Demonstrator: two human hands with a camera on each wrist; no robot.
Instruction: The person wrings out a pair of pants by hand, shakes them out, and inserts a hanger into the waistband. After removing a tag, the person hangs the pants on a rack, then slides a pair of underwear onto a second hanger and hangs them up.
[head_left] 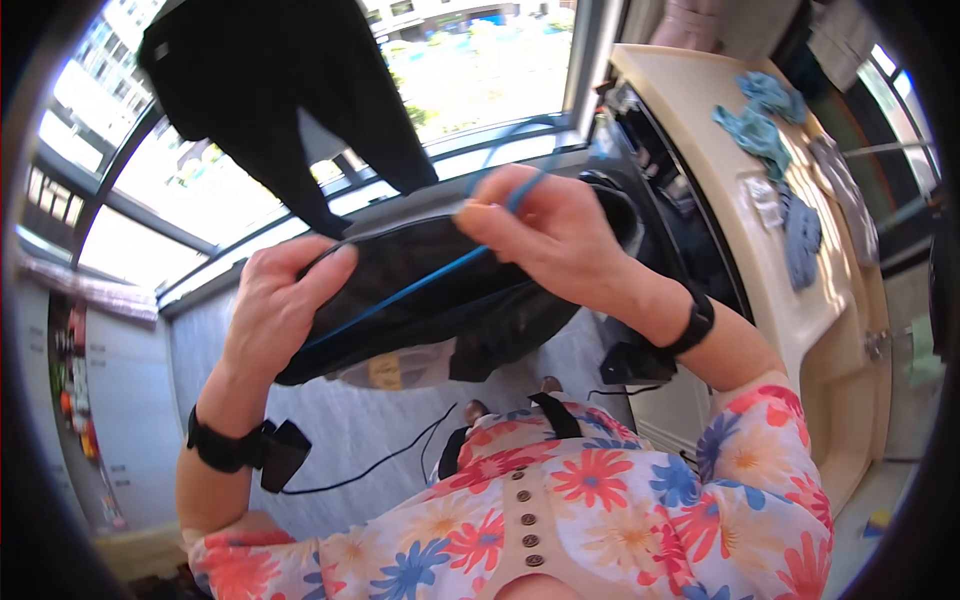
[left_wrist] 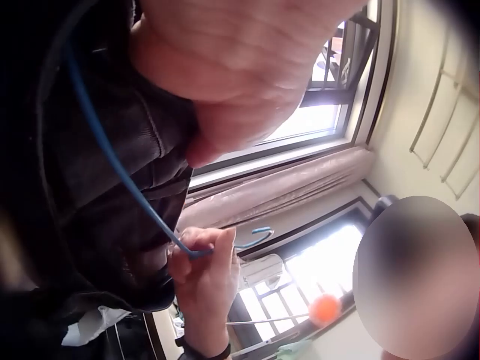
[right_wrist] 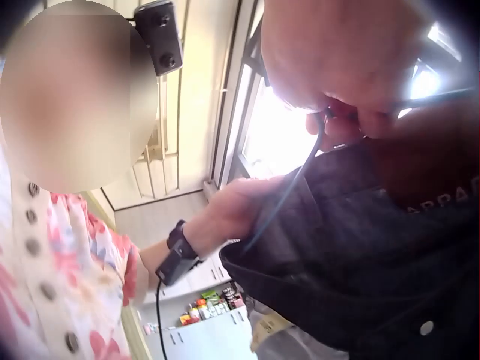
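Left hand [head_left: 285, 305]: curled round the edge of the black cloth [head_left: 470, 300], up in front of the chest.
Right hand [head_left: 560, 235]: pinching the blue hanger [head_left: 420, 282] near its top.
Risk: a slide off the thin wire (slippery stuff, maybe), from a loose grip.
Left wrist view only: hook end [left_wrist: 259, 233] past the fingers.
Head view only: both hands together.

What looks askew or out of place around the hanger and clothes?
Nothing looks damaged or spilled. The blue hanger lies slanted across the dark garment, pinched by the right hand while the left hand grips the fabric. Crumpled blue cloths litter the counter.
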